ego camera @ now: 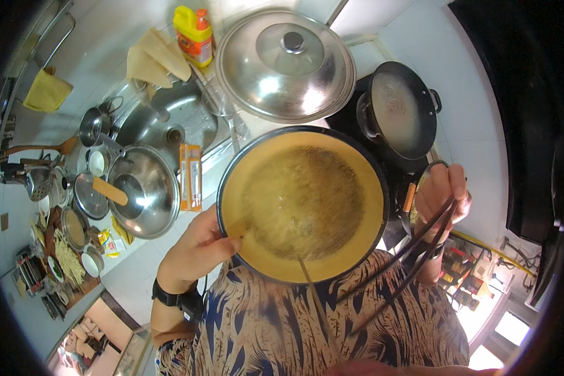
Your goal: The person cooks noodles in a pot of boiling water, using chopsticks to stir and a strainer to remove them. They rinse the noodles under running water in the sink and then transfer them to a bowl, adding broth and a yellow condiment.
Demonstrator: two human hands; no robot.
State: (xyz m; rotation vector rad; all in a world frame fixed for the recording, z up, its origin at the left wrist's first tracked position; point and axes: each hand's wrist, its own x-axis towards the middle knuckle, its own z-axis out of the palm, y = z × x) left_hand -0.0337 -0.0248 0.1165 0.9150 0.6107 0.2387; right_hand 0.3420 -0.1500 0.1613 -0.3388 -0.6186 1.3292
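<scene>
My left hand (197,254) grips the left rim of a large yellow bowl with a dark edge (232,188), its thumb over the inside wall. Cloudy, bubbly liquid (291,202) fills much of the bowl, which is held in front of my patterned shirt (282,324). On the right, my right hand (442,192) is closed around a pair of dark chopsticks (404,263) slanting down to the left, outside the bowl. A thin brownish strand or stick (312,286) runs from the liquid over the near rim; I cannot tell which.
A black wok (397,113) with whitish liquid sits on the stove at right. Ahead is a domed steel lid (286,66). Left of it are a steel sink (169,117), an orange box (191,178) and another steel lid (143,192). Shredded food (68,258) lies further left.
</scene>
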